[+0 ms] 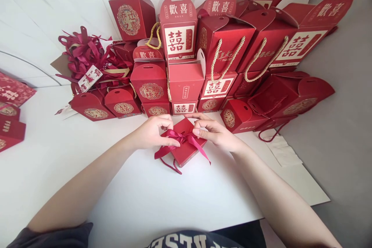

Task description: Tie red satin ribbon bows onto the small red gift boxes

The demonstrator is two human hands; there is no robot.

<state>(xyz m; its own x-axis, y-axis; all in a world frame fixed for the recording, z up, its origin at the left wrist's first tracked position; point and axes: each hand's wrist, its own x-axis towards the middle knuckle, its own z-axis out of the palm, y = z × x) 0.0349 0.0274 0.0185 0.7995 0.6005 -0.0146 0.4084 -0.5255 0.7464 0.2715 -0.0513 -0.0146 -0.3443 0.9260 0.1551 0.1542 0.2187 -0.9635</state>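
Observation:
A small red gift box stands on the white table in front of me, seen from above. Across its top lies a crimson ribbon tied in a bow, its tails hanging over two sides. My left hand pinches the bow's left loop between thumb and fingers. At the other side, my right hand has thumb and forefinger closed on the right part of the ribbon, with its other fingers reaching along the box's back edge. A dark red cord handle droops from the box's near left side.
Stacked red gift boxes line the back wall, some with gold rope handles. A heap of crimson ribbons sits at the back left. More red boxes are at the far left. White tissue lies by the table's right edge.

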